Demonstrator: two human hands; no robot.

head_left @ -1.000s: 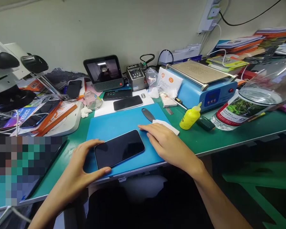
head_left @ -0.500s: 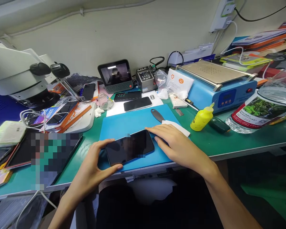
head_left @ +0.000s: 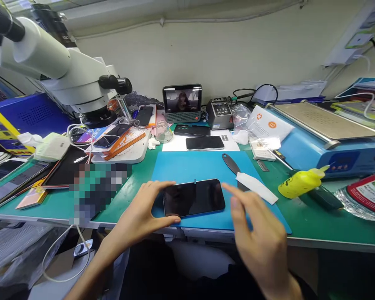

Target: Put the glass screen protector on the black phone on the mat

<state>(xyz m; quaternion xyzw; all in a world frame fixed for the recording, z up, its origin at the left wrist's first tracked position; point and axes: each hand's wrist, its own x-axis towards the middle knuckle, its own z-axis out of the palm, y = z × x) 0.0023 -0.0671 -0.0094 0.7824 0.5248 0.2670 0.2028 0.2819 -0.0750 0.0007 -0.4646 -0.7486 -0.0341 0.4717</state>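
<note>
A black smartphone (head_left: 193, 197) lies screen up on a blue work mat (head_left: 203, 168) near the bench's front edge. My left hand (head_left: 143, 216) clasps the phone's left end, thumb at the near edge and fingers at the far edge. My right hand (head_left: 258, 239) hovers raised just right of the phone, fingers spread, holding nothing. A white strip (head_left: 256, 188) and a black pry tool (head_left: 233, 164) lie on the mat beyond my right hand.
A white microscope (head_left: 59, 71) looms at the left over stacked phones and orange packaging (head_left: 120, 141). Behind the mat are two more phones (head_left: 204, 143), a small screen (head_left: 182, 100) and a control box (head_left: 219, 113). A blue heating machine (head_left: 328, 137) and yellow glue bottle (head_left: 301, 182) stand right.
My right hand lifted off the mat beside the phone and now hovers open toward me. The left hand keeps its hold on the phone. The view swung left, bringing in the microscope.
</note>
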